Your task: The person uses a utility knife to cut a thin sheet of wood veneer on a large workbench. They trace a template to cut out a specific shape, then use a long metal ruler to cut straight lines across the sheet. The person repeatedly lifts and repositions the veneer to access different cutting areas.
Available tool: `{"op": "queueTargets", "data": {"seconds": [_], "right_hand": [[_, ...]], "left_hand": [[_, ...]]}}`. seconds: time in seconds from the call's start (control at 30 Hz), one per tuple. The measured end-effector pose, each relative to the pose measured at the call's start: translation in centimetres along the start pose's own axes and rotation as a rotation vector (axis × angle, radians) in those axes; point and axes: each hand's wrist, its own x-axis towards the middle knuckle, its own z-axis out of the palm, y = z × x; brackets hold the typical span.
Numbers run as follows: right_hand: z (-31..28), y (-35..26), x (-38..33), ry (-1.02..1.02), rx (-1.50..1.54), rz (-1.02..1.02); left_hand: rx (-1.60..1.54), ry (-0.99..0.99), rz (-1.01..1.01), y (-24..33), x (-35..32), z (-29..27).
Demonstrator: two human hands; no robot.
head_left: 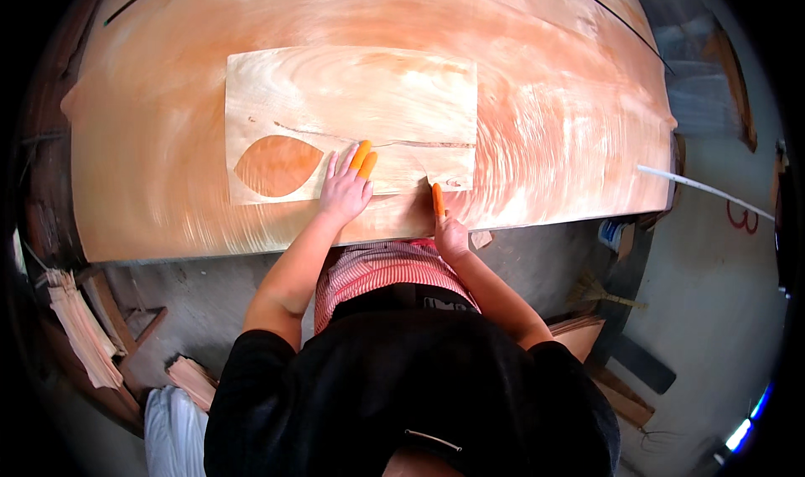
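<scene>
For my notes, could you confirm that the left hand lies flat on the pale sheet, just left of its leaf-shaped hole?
Not quite: in the head view the left hand lies flat on the pale sheet, but just right of the leaf-shaped hole, not left.

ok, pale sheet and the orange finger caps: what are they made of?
Sheet: looks like thin wood veneer, unfinished, with swirling grain, a split and a leaf-shaped hole. Caps: probably rubber or latex, smooth and snug on the left hand fingertips.
</scene>
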Motion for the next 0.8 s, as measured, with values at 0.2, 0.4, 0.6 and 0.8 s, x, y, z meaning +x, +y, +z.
{"op": "queueTargets", "data": {"seconds": [0.2,0.4,0.6,0.8], "right_hand": [[-0.3,-0.5,-0.1,0.072,0.058,0.059],[0.0,-0.7,-0.6,0.081,0.116,0.124],[0.4,-0.2,-1.4,0.146,0.23,0.12],[-2.3,1.8,-1.7,0.214,0.401,0.227]], "left_hand": [[0.071,-0.077,-0.016,0.0,0.3,0.1],[0.046,-0.064,0.007,0.2,0.4,0.2],[0.085,-0.089,-0.008,0.4,0.5,0.3],[0.079,-0.122,-0.022,0.5,0.4,0.1]]}}
